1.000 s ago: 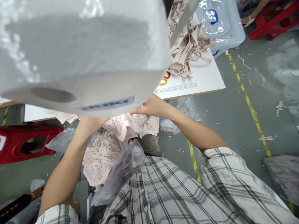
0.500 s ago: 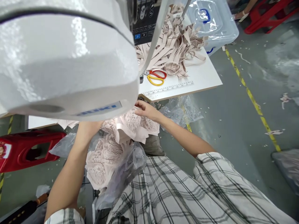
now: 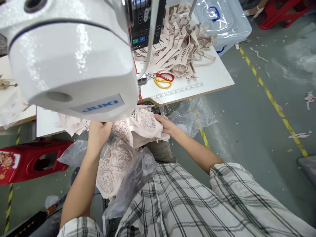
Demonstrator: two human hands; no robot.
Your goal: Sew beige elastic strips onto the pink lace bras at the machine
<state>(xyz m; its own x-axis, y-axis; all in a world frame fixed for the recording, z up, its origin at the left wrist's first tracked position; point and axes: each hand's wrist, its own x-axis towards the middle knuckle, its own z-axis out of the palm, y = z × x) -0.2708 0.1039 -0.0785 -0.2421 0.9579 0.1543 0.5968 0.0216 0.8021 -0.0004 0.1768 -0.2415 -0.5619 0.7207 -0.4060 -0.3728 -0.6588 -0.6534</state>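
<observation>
A pale pink lace bra (image 3: 145, 126) with cut-out patterned cups lies at the sewing machine's near side, partly under the white machine head (image 3: 81, 72). My right hand (image 3: 164, 124) grips its right edge, the thumb side on top and the other fingers mostly out of sight behind the fabric. On the left, my left hand (image 3: 101, 131) is closed at the bra's left end, its fingertips partly covered by the machine head. More lace bra pieces (image 3: 115, 164) rest on my lap below, in a clear plastic bag (image 3: 138, 177). The needle area is hidden.
Scissors (image 3: 164, 80) with red and yellow handles and a ruler (image 3: 180, 90) lie on the white table (image 3: 217, 77). Behind them is a heap of beige straps (image 3: 182, 42), beside a clear plastic bin (image 3: 227, 23). A red stool (image 3: 32, 161) stands at left.
My right hand has moved right and down from beside the machine head to the bra's right edge. The view has shifted, showing more of the machine head and of my left hand.
</observation>
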